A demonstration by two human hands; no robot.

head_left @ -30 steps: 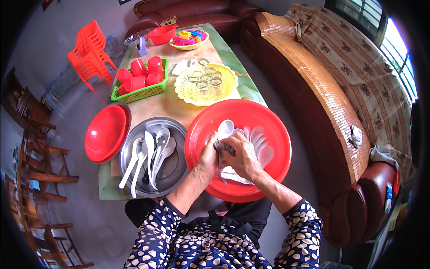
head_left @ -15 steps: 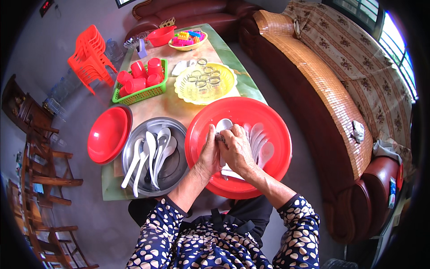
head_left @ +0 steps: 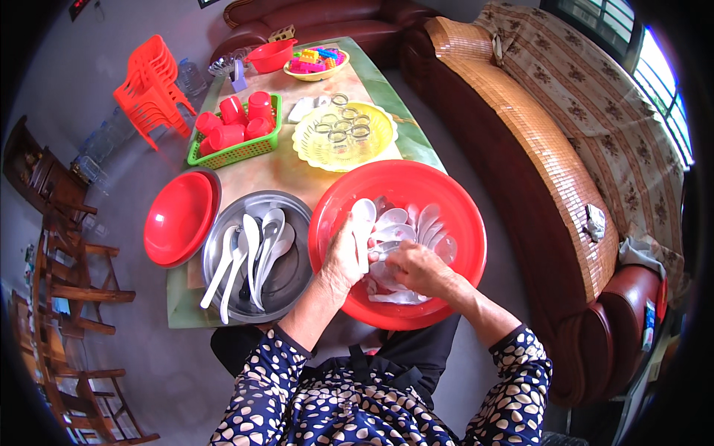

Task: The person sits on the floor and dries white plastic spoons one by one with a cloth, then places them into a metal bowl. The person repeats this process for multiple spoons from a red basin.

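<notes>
My left hand (head_left: 343, 256) grips a white soup spoon (head_left: 364, 215), bowl upward, over the left part of a red basin (head_left: 467, 215). Low inside that basin, my right hand (head_left: 422, 269) is closed with its fingers curled; what they hold, if anything, is hidden. Around my right hand lie several more white spoons (head_left: 428, 220), some fanned along the right side, in what looks like water. Just left of the basin, a grey metal bowl (head_left: 299, 215) holds several white spoons (head_left: 253, 241), their handles pointing toward me and some resting over its rim.
A red bowl (head_left: 177, 215) sits at the table's left edge. Farther back are a green basket (head_left: 249, 150) of red cups, a yellow scalloped tray (head_left: 309, 152) with glass rings, and a bowl of toy blocks (head_left: 316, 67). A long sofa (head_left: 513, 149) flanks the right; stacked orange chairs (head_left: 152, 89) stand left.
My hands were together around a spoon; they have come apart. The left has lifted the spoon slightly, while the right has moved right and away from it, among the spoons in the basin.
</notes>
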